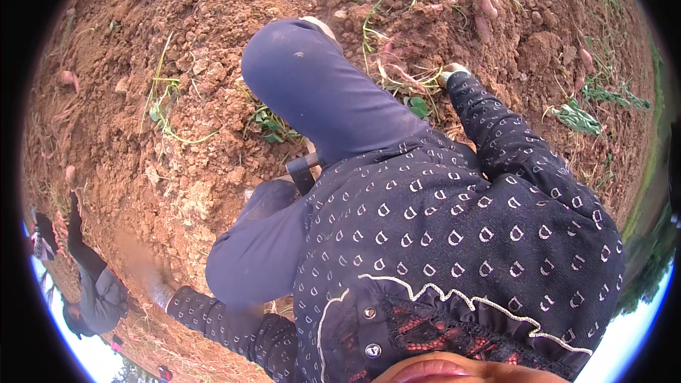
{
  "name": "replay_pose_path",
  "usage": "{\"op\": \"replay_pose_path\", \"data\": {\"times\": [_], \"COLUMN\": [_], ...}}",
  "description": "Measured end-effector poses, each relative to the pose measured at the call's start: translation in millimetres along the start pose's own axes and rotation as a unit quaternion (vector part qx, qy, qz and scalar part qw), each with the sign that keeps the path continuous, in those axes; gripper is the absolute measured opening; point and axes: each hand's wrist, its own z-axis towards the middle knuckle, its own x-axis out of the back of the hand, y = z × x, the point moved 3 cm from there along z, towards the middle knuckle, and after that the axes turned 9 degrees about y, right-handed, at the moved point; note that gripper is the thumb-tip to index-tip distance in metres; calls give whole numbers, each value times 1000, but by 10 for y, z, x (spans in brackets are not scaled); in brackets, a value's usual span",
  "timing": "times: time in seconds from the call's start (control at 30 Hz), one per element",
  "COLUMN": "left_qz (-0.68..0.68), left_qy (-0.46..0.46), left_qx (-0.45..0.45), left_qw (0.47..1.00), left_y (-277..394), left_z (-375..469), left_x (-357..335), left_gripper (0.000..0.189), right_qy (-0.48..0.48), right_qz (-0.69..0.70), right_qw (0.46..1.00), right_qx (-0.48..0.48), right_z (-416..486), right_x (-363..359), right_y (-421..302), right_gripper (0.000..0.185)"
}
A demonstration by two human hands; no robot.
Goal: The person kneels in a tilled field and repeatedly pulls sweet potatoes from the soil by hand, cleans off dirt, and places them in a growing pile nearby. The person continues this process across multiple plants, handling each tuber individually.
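My right hand [455, 70], in a pale glove, is low to the soil beside a sweet potato vine with roots and stems [407, 77]; the sleeve and the angle hide most of its fingers. My left hand [158, 291], greyish and blurred, reaches out at the lower left over the ground, with a brown blur just beyond it; whether it holds anything is unclear. Pinkish sweet potatoes [487, 4] lie on the soil past my right hand. A dark metal tool part [302, 173] with a light wooden piece shows between my legs, partly hidden.
Loose, cloddy brown soil [197, 80] surrounds me. Cut vines [159, 109] lie ahead, and wilted leaves [579, 117] at the right. Another sweet potato [69, 80] lies at the far left. A person in dark clothes [98, 282] bends over at the lower left, with another beyond.
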Motion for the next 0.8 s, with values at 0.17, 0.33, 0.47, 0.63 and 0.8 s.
{"op": "replay_pose_path", "data": {"times": [0.17,0.33,0.47,0.63,0.8], "left_qz": [47,96,119,129,124], "left_qy": [-181,-283,-294,-301,-304], "left_qx": [-67,-100,-84,-71,-52], "left_qw": [980,949,945,942,943], "left_y": [445,392,393,421,315], "left_z": [-153,-669,-968,-990,-922], "left_x": [-536,-920,-1058,-1073,-1028], "left_gripper": [44,41,39,38,38], "right_qy": [24,41,-45,-30,-20], "right_qz": [133,16,-98,-51,2], "right_qw": [988,988,994,994,992], "right_qx": [75,150,-25,-87,-121], "right_z": [-390,-810,-825,-758,-648], "right_x": [-203,-234,-369,-487,-517], "right_y": [-795,-1638,-1904,-1984,-1967], "right_gripper": [37,46,53,54,54]}}
